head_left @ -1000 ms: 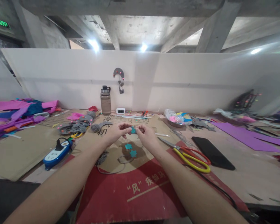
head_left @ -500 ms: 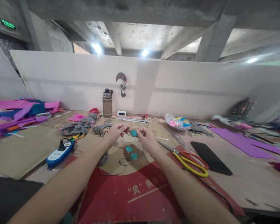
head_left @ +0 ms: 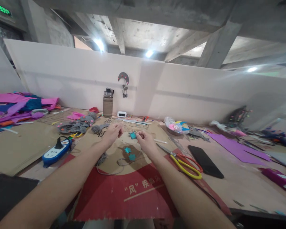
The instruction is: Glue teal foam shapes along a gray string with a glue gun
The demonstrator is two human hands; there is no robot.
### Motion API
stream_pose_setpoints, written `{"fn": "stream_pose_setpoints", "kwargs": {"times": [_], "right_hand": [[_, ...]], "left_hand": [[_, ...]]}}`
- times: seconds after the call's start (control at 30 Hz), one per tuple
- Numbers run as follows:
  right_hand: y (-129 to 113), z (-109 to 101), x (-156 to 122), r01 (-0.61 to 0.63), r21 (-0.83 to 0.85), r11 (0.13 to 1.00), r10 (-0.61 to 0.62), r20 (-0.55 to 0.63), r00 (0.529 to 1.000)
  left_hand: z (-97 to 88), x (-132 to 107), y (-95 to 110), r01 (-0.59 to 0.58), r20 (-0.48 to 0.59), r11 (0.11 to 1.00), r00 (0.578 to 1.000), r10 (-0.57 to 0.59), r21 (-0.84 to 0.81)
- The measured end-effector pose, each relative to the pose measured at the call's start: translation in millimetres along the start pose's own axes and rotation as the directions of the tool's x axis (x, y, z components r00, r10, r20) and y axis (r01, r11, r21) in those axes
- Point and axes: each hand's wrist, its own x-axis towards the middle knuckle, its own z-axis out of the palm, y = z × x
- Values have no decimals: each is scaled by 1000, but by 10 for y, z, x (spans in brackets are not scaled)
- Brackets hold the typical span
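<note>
1. Your right hand pinches a teal star between its fingertips, just above the cardboard.
2. Your left hand sits just left of that star with its fingers curled in tight. Whether they grip anything is too small to tell.
3. Two more stars lie flat on the cardboard, near your wrists.
4. The scissors and a black phone lie to your right, and a power strip to your left.

- Your bare forearms stretch forward and angle in toward each other.
- Your left hand is curled, fingertips pinched together.
- Your right hand is near it, not touching, thumb and forefinger pinched.
</note>
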Motion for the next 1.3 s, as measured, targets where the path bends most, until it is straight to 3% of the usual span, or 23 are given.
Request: {"fn": "stream_pose_setpoints", "kwargs": {"times": [0.17,0.37,0.53,0.93,1.07,1.2,1.3], "right_hand": [[4,22,23,12,27,1000,-11,-31,999],[41,1,95,91,41,995,-88,-68,994],[-8,-13,58,116,7,993,-115,-60,992],[-117,-12,-31,120,5,993,-120,-27,992],[-98,-13,-33,166,-59,984,-168,-32,985],[-101,-6,-53,206,-127,970,-212,-35,977],[-137,-3,-81,230,-154,961,-238,-37,971]], "left_hand": [[-16,20,29,-45,-27,995,998,48,92],[-14,-22,156,-79,214,987,976,48,138],[38,-64,202,-125,251,986,963,95,108],[81,-149,300,-74,276,992,960,43,101],[94,-158,297,-170,245,973,961,128,156],[97,-182,347,-317,196,893,944,265,319],[100,-204,392,-363,183,849,931,315,384]]}}
